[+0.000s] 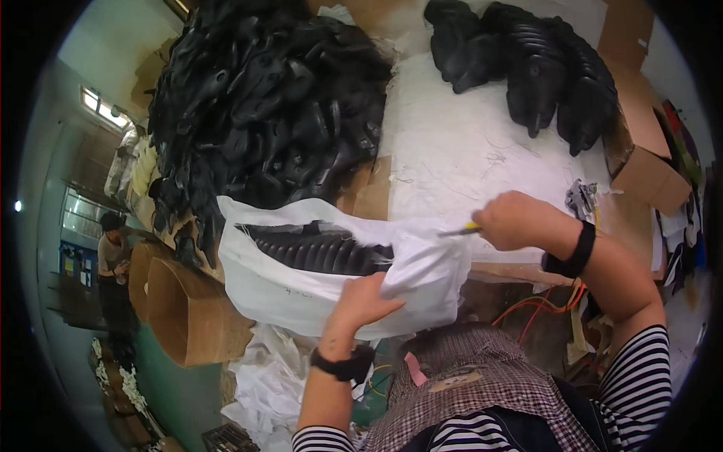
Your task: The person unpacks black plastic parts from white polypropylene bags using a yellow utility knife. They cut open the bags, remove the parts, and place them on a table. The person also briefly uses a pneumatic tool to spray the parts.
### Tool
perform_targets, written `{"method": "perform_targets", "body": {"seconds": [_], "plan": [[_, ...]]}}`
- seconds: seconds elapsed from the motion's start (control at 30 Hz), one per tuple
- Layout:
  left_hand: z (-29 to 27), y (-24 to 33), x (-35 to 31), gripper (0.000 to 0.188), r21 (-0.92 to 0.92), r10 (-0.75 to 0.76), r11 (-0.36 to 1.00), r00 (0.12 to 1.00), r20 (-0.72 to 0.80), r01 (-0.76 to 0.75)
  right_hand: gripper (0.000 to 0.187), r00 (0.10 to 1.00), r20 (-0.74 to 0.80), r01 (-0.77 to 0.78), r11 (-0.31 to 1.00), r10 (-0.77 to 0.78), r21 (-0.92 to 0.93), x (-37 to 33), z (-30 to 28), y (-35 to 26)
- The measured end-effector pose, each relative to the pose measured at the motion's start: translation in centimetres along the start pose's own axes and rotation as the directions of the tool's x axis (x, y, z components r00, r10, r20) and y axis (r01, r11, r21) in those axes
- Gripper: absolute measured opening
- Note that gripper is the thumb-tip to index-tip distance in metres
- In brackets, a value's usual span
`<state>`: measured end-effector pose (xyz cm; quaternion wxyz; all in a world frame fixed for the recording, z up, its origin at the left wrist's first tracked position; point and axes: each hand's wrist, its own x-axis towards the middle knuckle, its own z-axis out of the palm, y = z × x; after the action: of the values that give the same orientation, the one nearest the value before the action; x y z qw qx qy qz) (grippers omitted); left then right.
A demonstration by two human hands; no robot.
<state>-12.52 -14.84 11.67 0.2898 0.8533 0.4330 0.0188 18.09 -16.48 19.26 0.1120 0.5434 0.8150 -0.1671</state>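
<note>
My left hand [363, 301] presses on a white woven sack [301, 290] at the table's near edge, gripping its cloth by the slit. Through the slit a row of black shoe soles [316, 252] shows inside the sack. My right hand [516, 220] is closed on a small yellow-handled cutter [461, 231], its tip pointing left at the sack's right end. Both wrists wear black bands.
A big heap of black soles [263, 105] fills the table's far left, a smaller pile [535, 71] lies at the far right. White sheet [467, 151] covers the middle. Cardboard boxes [648, 166] stand right, brown cardboard drums [188, 309] left. Another person [113, 264] stands at far left.
</note>
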Motion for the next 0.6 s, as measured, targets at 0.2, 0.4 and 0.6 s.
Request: {"method": "perform_targets", "body": {"seconds": [0.2, 0.4, 0.6], "plan": [[0.9, 5.3, 1.9, 0.018, 0.097, 0.116, 0.991, 0.964, -0.238, -0.096, 0.025, 0.997, -0.007, 0.073, 0.978, -0.073, 0.194, 4.9, 0.5, -3.3], [-0.5, 5.6, -2.4, 0.007, 0.067, 0.114, 0.993, 0.933, -0.342, -0.097, 0.026, 0.967, 0.223, 0.103, 0.989, -0.124, 0.107, 1.2, 0.6, -1.7], [0.8, 6.9, -4.4, 0.007, 0.139, 0.227, 0.973, 0.86, -0.457, -0.183, 0.026, 0.985, 0.117, 0.115, 0.989, -0.126, 0.097, -2.4, -1.4, -0.2]]}}
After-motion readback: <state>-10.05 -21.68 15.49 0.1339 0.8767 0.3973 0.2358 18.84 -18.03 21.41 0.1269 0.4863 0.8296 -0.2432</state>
